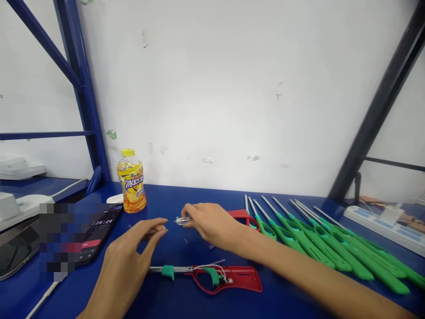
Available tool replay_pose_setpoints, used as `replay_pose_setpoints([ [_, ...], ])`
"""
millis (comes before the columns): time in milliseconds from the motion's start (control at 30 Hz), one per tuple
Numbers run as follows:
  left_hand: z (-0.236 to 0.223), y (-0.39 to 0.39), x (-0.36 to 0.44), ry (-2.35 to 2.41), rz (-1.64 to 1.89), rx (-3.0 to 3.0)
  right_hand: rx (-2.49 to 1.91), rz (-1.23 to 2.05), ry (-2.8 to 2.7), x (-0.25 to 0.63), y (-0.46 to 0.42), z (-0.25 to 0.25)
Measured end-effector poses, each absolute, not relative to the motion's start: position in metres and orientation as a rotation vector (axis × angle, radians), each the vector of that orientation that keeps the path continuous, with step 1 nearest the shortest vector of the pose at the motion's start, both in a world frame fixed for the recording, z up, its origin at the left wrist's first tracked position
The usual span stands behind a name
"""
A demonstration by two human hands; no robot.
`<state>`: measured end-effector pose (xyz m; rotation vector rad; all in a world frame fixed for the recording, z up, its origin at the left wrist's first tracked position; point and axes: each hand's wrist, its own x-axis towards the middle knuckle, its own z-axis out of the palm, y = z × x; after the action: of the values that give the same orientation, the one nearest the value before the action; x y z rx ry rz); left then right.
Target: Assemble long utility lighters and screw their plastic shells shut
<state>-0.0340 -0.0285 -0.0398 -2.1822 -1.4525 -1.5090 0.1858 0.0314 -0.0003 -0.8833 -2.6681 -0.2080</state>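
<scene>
My right hand [215, 226] is closed round a small clear and metallic part [182, 220] whose tip points left; its exact kind is too blurred to tell. Facing it, my left hand [128, 252] has thumb and fingers pressed together, and whatever they pinch is too small to make out. Below both hands lies an opened red long-necked lighter [242, 279], with a green trigger [214, 277], white wires and a metal rod [182, 269] exposed. A green collar piece [168, 271] sits on the rod. A tiny pin [186, 241] lies on the table between the hands.
Several green long-necked lighters [315, 248] lie side by side at right. Another red lighter piece [239, 214] is partly behind my right forearm. A drink bottle [132, 188] and a phone [96, 235] are at left. A power strip [381, 223] stands far right on the blue table [179, 201].
</scene>
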Motion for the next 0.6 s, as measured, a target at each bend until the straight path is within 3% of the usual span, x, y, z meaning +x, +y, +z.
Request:
replay_pose_setpoints([
  [233,-0.039,-0.039,-0.015,-1.318,-1.541,-2.247,-0.822,0.141,-2.431,0.213,-0.009,-0.013],
  [600,-0.047,-0.039,-0.015,-1.213,-1.471,-2.271,-0.777,0.063,-2.295,0.21,-0.012,-0.034],
])
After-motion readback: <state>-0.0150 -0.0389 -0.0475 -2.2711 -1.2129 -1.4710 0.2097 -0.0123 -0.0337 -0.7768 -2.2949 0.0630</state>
